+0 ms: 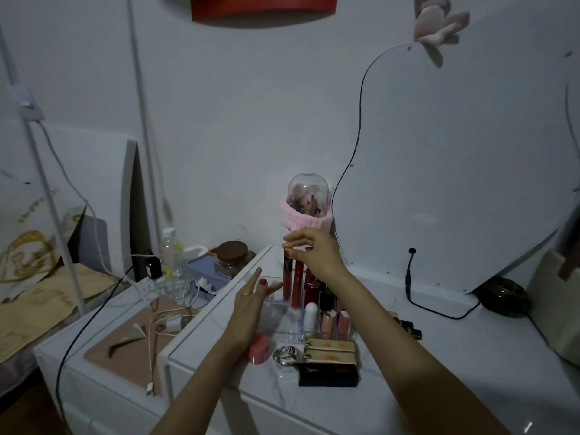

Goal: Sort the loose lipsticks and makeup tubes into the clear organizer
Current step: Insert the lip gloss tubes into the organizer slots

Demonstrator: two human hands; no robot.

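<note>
A clear organizer (282,321) stands on the white dresser top. It holds several upright lipsticks and tubes: red lip gloss tubes (296,287) at the back, a white tube (311,312) and pink lipsticks (328,321) in front. My right hand (314,251) pinches the cap of a tall red lip gloss tube (286,277) that stands in a back slot. My left hand (251,302) rests flat against the organizer's left side, fingers apart. A dark lipstick (408,328) lies loose on the dresser, right of the organizer.
Gold and black lipstick boxes (329,359), a pink round pot (259,346) and a shiny silver item (285,356) sit in front of the organizer. A pink-banded dome jar (309,202) and a curved mirror (455,171) stand behind. Cables and a bottle (169,252) clutter the lower left table.
</note>
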